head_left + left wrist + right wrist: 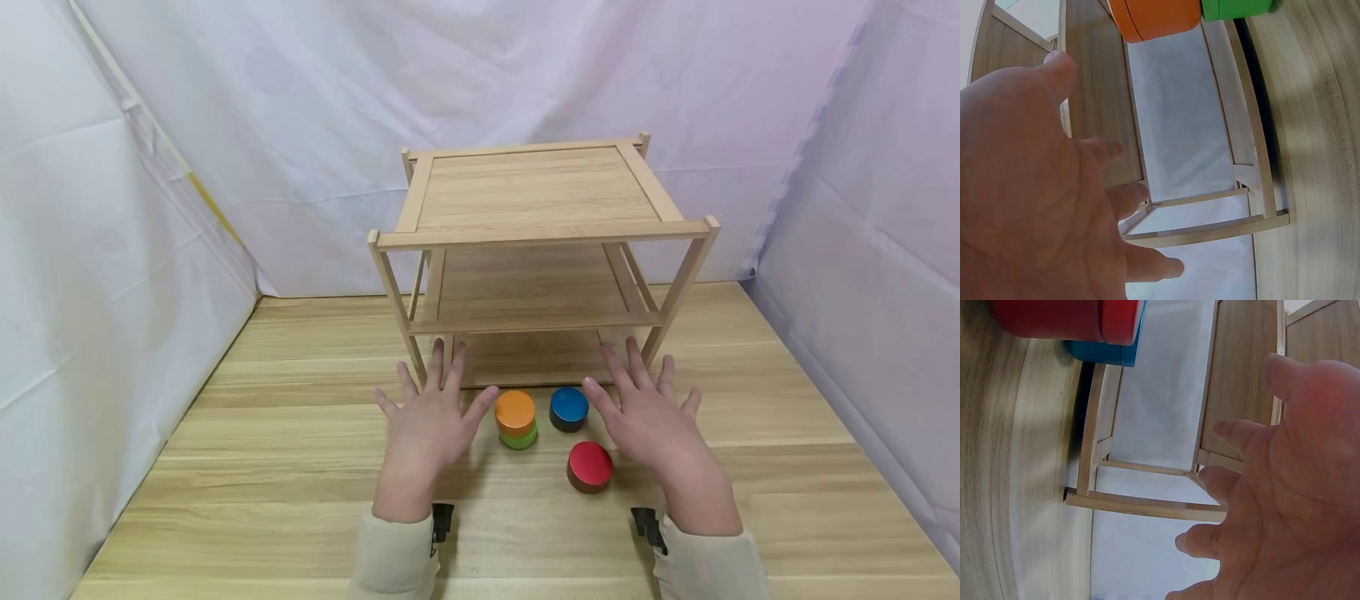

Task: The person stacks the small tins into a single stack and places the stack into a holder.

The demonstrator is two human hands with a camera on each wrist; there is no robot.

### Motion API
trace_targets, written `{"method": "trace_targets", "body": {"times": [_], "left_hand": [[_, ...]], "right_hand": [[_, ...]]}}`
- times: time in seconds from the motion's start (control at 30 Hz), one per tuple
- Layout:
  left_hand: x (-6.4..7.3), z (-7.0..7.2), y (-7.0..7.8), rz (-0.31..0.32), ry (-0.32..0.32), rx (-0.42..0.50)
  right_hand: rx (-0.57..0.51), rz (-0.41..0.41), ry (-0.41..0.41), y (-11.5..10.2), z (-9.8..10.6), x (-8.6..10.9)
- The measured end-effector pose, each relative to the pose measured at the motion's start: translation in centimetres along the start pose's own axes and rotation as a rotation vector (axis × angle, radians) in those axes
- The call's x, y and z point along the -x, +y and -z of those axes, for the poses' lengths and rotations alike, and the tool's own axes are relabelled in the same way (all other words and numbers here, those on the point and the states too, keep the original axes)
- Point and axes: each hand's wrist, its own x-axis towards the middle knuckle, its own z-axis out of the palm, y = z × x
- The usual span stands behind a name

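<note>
My left hand is spread palm down with straight fingers, holding nothing. Its thumb points toward an orange round tin, which sits on top of a green round tin. On the other side, my right hand is likewise spread and holds nothing. Nearest to it are a blue round tin, by the thumb tip, and a red round tin, nearer to me. In the left wrist view the orange tin and green tin show at the top edge. The red tin partly hides the blue one in the right wrist view.
A three-level wooden rack stands on the wood-grain table, just behind the tins. White cloth hangs at the back and both sides. Dark wrist mounts sit at both sleeve cuffs.
</note>
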Motion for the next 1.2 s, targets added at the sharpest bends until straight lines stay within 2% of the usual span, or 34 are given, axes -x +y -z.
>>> {"method": "trace_targets", "body": {"times": [0.3,0.63,0.93,1.07,1.2], "left_hand": [[0.5,0.3,0.3,-0.015,-0.025,0.029],[1.2,0.5,0.4,-0.051,-0.045,0.079],[1.0,0.4,0.7,-0.158,-0.084,0.066],[0.8,0.5,0.6,-0.206,-0.085,0.058],[0.4,0.4,0.4,-0.248,-0.101,0.044]], "right_hand": [[-0.005,0.006,0.01,-0.1,0.2,0.4],[-0.015,0.02,-0.017,-0.5,0.2,0.8],[0.021,0.092,-0.099,-1.3,0.8,0.5],[0.07,0.12,-0.151,-1.8,1.4,0.1],[0.104,0.164,-0.169,-2.0,1.7,-0.3]]}}
